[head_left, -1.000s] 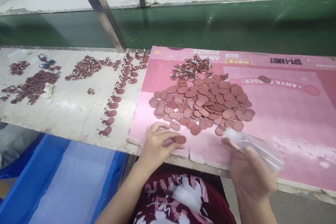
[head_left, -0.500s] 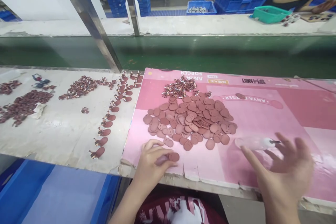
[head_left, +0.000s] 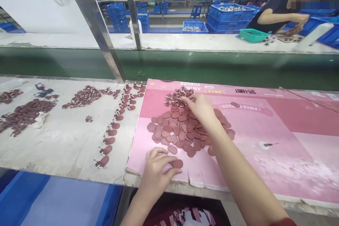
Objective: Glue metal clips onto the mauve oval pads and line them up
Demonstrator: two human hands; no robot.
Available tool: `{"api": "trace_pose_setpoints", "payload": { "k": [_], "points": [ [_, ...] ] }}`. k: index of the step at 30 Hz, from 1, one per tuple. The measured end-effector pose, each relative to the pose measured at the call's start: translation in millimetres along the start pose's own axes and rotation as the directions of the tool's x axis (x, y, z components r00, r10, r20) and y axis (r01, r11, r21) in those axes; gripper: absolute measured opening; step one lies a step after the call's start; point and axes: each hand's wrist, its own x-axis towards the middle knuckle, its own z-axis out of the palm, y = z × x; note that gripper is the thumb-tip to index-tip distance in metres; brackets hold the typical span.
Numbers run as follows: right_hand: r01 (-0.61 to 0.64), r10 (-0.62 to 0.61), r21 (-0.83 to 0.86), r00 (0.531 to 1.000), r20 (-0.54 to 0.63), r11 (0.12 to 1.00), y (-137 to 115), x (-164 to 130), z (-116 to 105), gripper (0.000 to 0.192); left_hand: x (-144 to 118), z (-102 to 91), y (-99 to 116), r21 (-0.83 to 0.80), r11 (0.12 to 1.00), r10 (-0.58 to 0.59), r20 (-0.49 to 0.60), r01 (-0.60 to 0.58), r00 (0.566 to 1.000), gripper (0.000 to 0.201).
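Reaching my right hand (head_left: 199,107) across the pile of brown oval pieces (head_left: 185,129) to the heap of small clip parts (head_left: 177,97) at the far edge of the pink card (head_left: 265,130), I should pinch just one part with loosely curled fingers and lift clear without scattering the ovals. My left hand (head_left: 157,169) presses one brown oval piece (head_left: 177,164) flat under narrow fingertips near the tabletop (head_left: 66,141) edge. From the head view, the ovals look thin, matte, flat and overlapping.
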Motion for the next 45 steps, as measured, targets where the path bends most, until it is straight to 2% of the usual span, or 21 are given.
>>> {"api": "trace_pose_setpoints", "payload": {
  "k": [4,9,16,21,25,28,33,38,40,41,43,45],
  "points": [
    [-0.067,0.071,-0.075,0.996,0.047,0.995,-8.9,30.2,14.8,0.042,-0.8,-0.3,0.0,-0.011,1.000,-0.013,0.006,0.013,1.000,0.026],
    [-0.077,0.095,-0.137,0.987,0.127,0.988,-10.7,35.8,12.9,0.033,-3.1,1.2,-1.2,-0.042,0.999,-0.024,0.005,0.024,1.000,0.024],
    [0.072,-0.027,-0.126,0.944,0.330,0.989,-13.2,26.6,1.5,0.016,-3.6,1.1,-1.6,-0.065,0.997,-0.028,0.004,0.029,1.000,0.025],
    [0.170,-0.092,-0.147,0.898,0.430,0.974,-17.9,17.2,-2.7,0.013,-3.2,0.0,-0.7,-0.061,0.998,-0.022,0.007,0.023,1.000,0.028],
    [0.207,-0.119,-0.158,0.890,0.440,0.965,-20.8,5.4,-5.0,0.020,-3.1,0.1,-0.3,-0.063,0.998,-0.020,0.001,0.020,1.000,0.030],
    [0.197,-0.115,-0.165,0.906,0.407,0.966,-24.0,-1.3,-3.0,0.025,-3.2,0.4,-0.3,-0.070,0.997,-0.018,0.009,0.018,1.000,0.030],
    [0.129,-0.072,-0.163,0.945,0.318,0.978,-24.4,-4.8,-2.1,0.018,-3.2,-0.5,-0.5,-0.070,0.997,-0.029,0.021,0.030,0.999,0.025],
    [0.110,-0.096,-0.056,0.973,0.209,0.992,-5.1,-31.2,-14.0,0.023,-3.2,-1.3,0.5,-0.078,0.996,-0.033,0.011,0.033,0.999,0.024],
    [0.095,-0.109,0.079,0.974,0.199,0.992,6.9,-55.0,-17.1,0.019,-3.4,-0.2,1.3,-0.076,0.996,-0.045,-0.001,0.045,0.999,0.023],
    [0.069,-0.113,0.217,0.973,0.201,0.974,12.6,-68.8,-17.5,0.019,-3.5,0.6,1.7,-0.073,0.996,-0.053,-0.006,0.052,0.999,0.023],
    [-0.007,-0.114,0.494,0.970,0.215,0.869,22.1,-97.3,-15.7,0.024,-3.7,2.2,2.6,-0.064,0.996,-0.070,-0.013,0.069,0.997,0.024],
    [-0.078,-0.120,0.662,0.961,0.248,0.745,28.1,-123.3,-10.8,0.030,-3.9,3.2,3.1,-0.060,0.995,-0.075,-0.014,0.074,0.997,0.025]
  ]
}}
